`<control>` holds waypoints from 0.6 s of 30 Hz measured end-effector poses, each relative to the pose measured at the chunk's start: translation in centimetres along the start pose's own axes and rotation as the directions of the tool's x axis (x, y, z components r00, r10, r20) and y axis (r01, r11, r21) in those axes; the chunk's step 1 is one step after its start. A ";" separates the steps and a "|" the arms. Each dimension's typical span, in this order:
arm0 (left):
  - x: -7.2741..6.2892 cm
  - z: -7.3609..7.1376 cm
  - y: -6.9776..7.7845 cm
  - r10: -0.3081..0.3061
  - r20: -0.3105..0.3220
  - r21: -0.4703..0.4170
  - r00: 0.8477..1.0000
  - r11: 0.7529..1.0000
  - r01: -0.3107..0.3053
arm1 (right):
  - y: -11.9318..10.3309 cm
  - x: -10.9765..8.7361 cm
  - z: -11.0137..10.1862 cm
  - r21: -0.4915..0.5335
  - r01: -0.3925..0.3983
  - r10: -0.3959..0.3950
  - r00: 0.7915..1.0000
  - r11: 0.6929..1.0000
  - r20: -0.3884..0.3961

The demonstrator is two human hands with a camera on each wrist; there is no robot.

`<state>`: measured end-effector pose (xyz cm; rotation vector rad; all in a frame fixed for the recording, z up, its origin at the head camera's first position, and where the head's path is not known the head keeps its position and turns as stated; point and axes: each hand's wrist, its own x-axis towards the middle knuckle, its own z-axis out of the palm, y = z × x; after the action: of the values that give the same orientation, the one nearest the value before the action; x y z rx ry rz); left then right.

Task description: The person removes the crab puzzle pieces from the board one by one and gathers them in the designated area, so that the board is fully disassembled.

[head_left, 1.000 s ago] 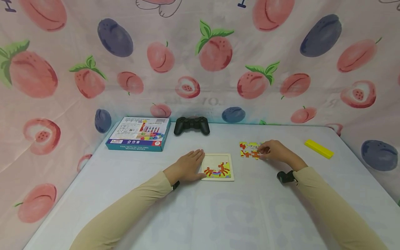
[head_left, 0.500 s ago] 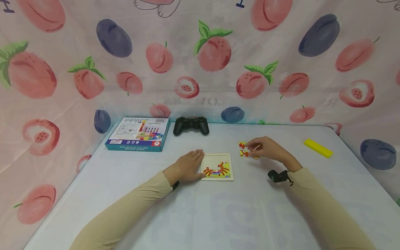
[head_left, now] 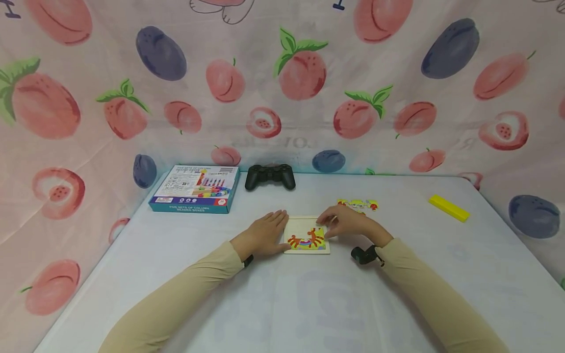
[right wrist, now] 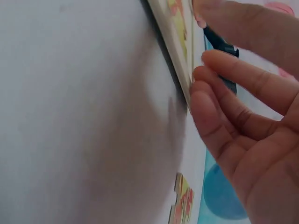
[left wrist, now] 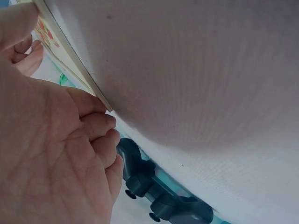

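Note:
A square wooden jigsaw puzzle tray lies on the table, its lower part filled with pieces showing an orange animal and a rainbow. My left hand rests along the tray's left edge, fingers straight, thumb at the near corner. In the left wrist view, the left hand's fingers touch the tray's rim. My right hand is over the tray's right edge, thumb and index finger bent and apart; whether a piece is between them is hidden. Loose puzzle pieces lie behind the right hand, partly covered by it.
A black game controller sits at the back of the table, beside a toy box on its left. At the right lies a yellow bar. A fruit-print cloth hangs behind the table.
My right hand has moved left and nearer, from the loose pieces to the tray's right edge. The left hand and the tray have stayed in place.

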<state>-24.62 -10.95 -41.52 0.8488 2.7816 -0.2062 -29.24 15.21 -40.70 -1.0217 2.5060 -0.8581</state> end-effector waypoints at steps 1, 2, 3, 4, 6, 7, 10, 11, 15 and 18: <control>0.0 0.0 0.0 0.001 -0.002 0.002 1.000 1.000 -0.001 | -0.2 0.1 0.1 -0.005 -0.007 0.007 1.000 1.000 0.006; 0.0 0.0 0.0 0.002 -0.003 0.005 1.000 1.000 -0.002 | -0.3 0.2 0.2 -0.012 -0.013 0.014 1.000 1.000 0.014; 0.0 0.1 0.0 0.003 -0.004 0.010 1.000 1.000 -0.003 | -0.5 0.3 0.3 -0.015 -0.024 0.024 0.999 1.000 0.023; 0.0 0.1 0.0 0.004 -0.004 0.011 1.000 1.000 -0.004 | -0.6 0.4 0.3 -0.018 -0.036 0.037 0.999 0.999 0.030; 0.0 0.0 -0.1 0.005 -0.006 0.012 1.000 1.000 -0.005 | -0.9 0.6 0.4 -0.031 -0.051 0.052 0.998 0.998 0.044; 0.0 0.0 -0.1 0.006 -0.006 0.011 1.000 1.000 -0.006 | -1.0 0.6 0.5 -0.038 -0.054 0.055 0.997 0.998 0.049; 0.0 -0.1 0.0 0.008 -0.006 0.009 1.000 1.000 -0.007 | -1.2 0.9 0.6 -0.061 -0.083 0.086 0.995 0.995 0.055; 0.0 -0.1 0.0 0.008 -0.007 0.009 1.000 1.000 -0.008 | -1.3 0.9 0.6 -0.071 -0.087 0.091 0.994 0.994 0.054; 0.0 -0.1 0.0 0.009 -0.008 0.012 1.000 1.000 -0.009 | -1.6 1.0 0.6 -0.084 -0.116 0.120 0.992 0.990 0.044; 0.0 -0.1 0.1 0.008 -0.007 0.018 1.000 1.000 -0.008 | -1.7 1.0 0.6 -0.092 -0.116 0.121 0.992 0.989 0.046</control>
<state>-24.60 -10.89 -41.41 0.8669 2.7863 -0.2275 -28.77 13.32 -40.12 -0.8986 2.5523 -0.6828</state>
